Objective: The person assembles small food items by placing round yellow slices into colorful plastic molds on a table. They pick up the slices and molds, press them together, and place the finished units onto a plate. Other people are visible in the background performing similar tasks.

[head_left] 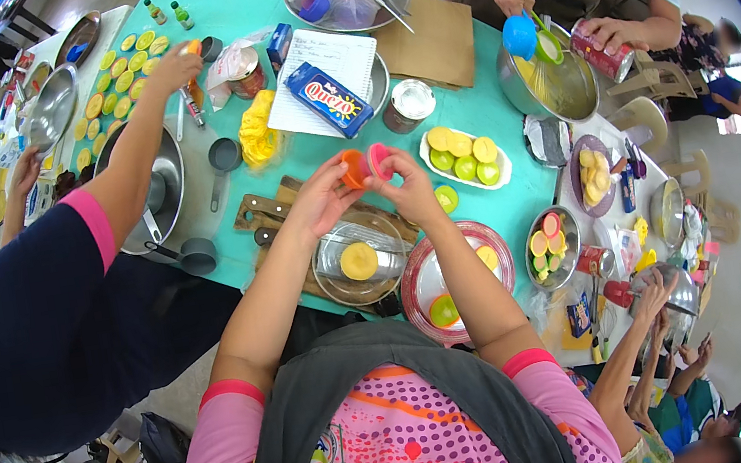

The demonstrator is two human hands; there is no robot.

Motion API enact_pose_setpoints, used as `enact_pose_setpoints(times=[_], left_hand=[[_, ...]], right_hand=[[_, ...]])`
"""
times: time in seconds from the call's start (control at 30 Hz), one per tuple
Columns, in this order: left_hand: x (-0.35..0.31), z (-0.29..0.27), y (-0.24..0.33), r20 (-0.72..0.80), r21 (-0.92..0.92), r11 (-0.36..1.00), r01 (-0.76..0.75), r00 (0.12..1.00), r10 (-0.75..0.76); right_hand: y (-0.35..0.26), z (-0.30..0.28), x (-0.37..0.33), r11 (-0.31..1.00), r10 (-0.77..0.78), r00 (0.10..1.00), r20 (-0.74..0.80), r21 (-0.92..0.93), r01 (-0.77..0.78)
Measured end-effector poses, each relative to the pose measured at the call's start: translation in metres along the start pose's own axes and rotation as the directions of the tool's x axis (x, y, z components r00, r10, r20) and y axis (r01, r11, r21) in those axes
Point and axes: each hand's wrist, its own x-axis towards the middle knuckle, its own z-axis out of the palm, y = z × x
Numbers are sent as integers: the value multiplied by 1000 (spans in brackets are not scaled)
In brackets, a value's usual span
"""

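Observation:
Over the middle of the table I hold two small molding cups close together. My left hand pinches an orange cup. My right hand has its fingers around a pink cup. Below them a clear glass bowl holds a round yellow piece, which looks like a small cake. A red-rimmed plate under my right forearm carries a green cup and a yellow piece. Beyond my right hand, a white dish holds several yellow and green rounds; a green cup lies beside it.
A blue box rests on a notebook, near an open can. Wooden boards lie under the glass bowl. At left a co-worker's arm reaches over filled cups; at far right another person pours into a steel bowl.

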Motion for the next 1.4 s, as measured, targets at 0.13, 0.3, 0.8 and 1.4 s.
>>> enact_pose_setpoints(times=[0.13, 0.3, 0.8, 1.4], left_hand=[[13, 16, -5, 91, 21, 999, 37, 995, -39], [16, 17, -10, -13, 210, 978, -11, 1000, 14], [-75, 6, -38, 222, 959, -225, -170, 947, 232], [-73, 30, -33, 330, 936, -209, -282, 911, 248]], right_hand=[[-7, -6, 3, 994, -27, 998, 52, -101, 33], [11, -12, 15, 978, -57, 998, -7, -204, 55], [26, -4, 12, 821, -245, 951, -190, -563, 99], [2, -55, -62, 445, 108, 939, 327, -860, 249]])
